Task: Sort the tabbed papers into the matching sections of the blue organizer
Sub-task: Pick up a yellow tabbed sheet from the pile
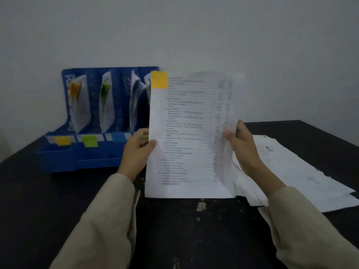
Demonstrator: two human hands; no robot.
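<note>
A printed sheet [191,133] with a yellow tab [159,79] at its top left corner is held upright above the dark counter [174,230]. The left hand [136,152] pinches its left edge, and the right hand [240,150] grips its right edge. A blue organizer [93,152] stands at the counter's far left, with papers in its upright sections and yellow and green labels on its front. More loose papers [295,171] lie near the right edge.
</note>
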